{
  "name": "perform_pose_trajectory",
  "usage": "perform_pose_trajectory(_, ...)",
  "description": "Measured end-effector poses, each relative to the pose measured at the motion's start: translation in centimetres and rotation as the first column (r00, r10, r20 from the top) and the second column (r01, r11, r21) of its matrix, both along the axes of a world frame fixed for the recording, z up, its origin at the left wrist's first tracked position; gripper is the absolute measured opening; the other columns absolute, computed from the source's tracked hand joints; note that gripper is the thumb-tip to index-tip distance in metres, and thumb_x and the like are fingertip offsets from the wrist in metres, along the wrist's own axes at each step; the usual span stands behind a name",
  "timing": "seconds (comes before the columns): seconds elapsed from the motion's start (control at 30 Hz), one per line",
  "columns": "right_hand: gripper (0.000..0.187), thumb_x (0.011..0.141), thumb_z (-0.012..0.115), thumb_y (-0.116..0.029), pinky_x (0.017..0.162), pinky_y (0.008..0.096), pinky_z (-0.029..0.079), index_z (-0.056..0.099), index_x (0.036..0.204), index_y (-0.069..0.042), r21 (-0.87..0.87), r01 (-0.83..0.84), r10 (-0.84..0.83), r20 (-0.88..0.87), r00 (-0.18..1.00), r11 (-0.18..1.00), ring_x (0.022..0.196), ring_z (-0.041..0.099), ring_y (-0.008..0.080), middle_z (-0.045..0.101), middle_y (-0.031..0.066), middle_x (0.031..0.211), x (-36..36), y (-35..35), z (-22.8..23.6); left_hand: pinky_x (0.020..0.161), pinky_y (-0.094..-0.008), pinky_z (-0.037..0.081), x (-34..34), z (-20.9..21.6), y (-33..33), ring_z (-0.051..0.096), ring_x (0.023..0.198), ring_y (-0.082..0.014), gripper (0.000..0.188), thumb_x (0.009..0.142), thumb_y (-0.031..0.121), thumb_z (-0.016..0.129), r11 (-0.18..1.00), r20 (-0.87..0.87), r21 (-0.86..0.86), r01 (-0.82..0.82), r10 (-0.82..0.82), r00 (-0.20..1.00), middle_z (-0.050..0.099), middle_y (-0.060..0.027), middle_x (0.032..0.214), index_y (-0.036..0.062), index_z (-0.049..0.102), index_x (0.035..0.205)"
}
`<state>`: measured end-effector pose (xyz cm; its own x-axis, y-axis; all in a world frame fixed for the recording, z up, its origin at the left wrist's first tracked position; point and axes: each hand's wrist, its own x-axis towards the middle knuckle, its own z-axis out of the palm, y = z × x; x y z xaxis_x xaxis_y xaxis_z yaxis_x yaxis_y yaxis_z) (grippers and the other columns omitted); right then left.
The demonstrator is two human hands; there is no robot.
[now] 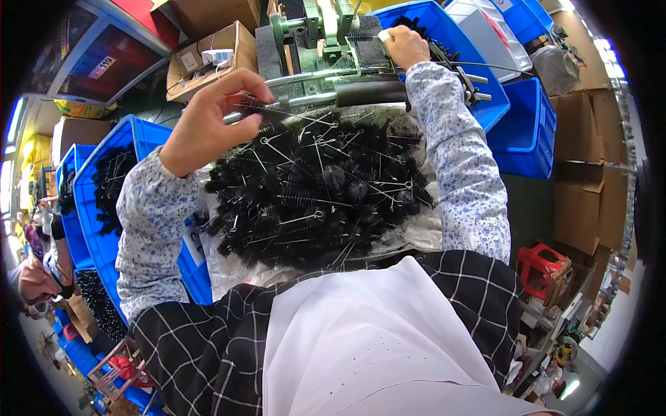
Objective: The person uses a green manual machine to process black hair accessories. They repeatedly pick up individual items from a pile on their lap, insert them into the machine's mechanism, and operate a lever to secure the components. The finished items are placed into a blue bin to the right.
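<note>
A twisted-wire brush (281, 111) with black bristles lies between the thumb and curled fingers of my left hand (220, 116); its bare wire end points right over the pile. My right hand (406, 47) is closed at the right side of a green metal machine (333, 31). Its thumb and finger pinch the end of a thin bristly wire (363, 37), which reaches left toward the machine's middle. Below both hands spreads a heap of black wire brushes (326, 184) with looped metal ends, lying on pale sheeting (222, 267).
Metal bars (305, 100) cross the machine's front. A blue bin (479, 66) stands behind my right arm, with another blue bin (534, 132) beside it. At left, a blue crate (87, 187) holds more brushes. An open cardboard box (239, 52) sits beyond my left hand.
</note>
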<state>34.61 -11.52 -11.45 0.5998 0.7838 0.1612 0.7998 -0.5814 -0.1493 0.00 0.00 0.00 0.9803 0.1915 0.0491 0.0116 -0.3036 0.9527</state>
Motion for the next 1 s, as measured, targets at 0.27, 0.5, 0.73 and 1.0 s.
perform_pose_trajectory(0.27,0.024,0.088,0.047,-0.022,0.079,0.0391,0.049,0.061,0.107,-0.021,-0.037,0.02,-0.011,0.238,0.971,0.999,0.092,0.061,0.0269,0.063,0.0078,0.099,4.2,-2.3,2.2,0.08,-0.0263,0.047,2.7,-0.7,-2.4,0.058,0.083,-0.0101,0.02,0.079,0.009,0.064,0.99,0.059,0.142,0.001,-0.01,0.998,0.062,-0.0017,0.091,0.0038,0.058,0.097)
perform_pose_trajectory(0.5,0.034,0.089,0.05,-0.029,0.079,0.0328,0.045,0.056,0.111,-0.003,0.365,-0.507,0.611,-0.614,0.499,0.781,0.086,0.058,0.0196,0.062,0.0123,0.094,-9.3,-5.6,7.6,0.078,-0.0277,0.047,6.5,-2.4,-3.9,0.059,0.087,-0.013,0.026,0.08,0.006,0.063,0.936,0.104,0.332,-0.119,0.089,0.991,0.063,-0.0053,0.094,0.0042,0.055,0.104)
perform_pose_trajectory(0.73,0.023,0.083,0.056,-0.018,0.078,0.0336,0.048,0.063,0.104,-0.009,0.243,-0.267,0.315,-0.188,0.93,0.933,0.082,0.062,0.0226,0.064,0.0104,0.09,-8.2,-2.6,4.3,0.068,-0.033,0.049,4.0,-2.6,-3.7,0.057,0.072,-0.0227,0.052,0.075,0.025,0.069,0.881,0.086,0.451,-0.141,0.115,0.99,0.052,-0.0176,0.107,0.003,0.045,0.116)
perform_pose_trajectory(1.0,0.02,0.081,0.056,-0.018,0.086,0.0365,0.045,0.066,0.099,-0.018,0.044,-0.124,0.109,0.252,0.961,0.991,0.082,0.062,0.0237,0.064,0.006,0.086,-4.0,0.1,0.0,0.074,-0.0344,0.049,1.7,-2.1,-8.2,0.058,0.086,-0.0273,0.025,0.077,0.01,0.061,0.846,-0.259,0.312,0.432,-0.361,0.896,0.054,-0.0106,0.1,0.0058,0.054,0.101)
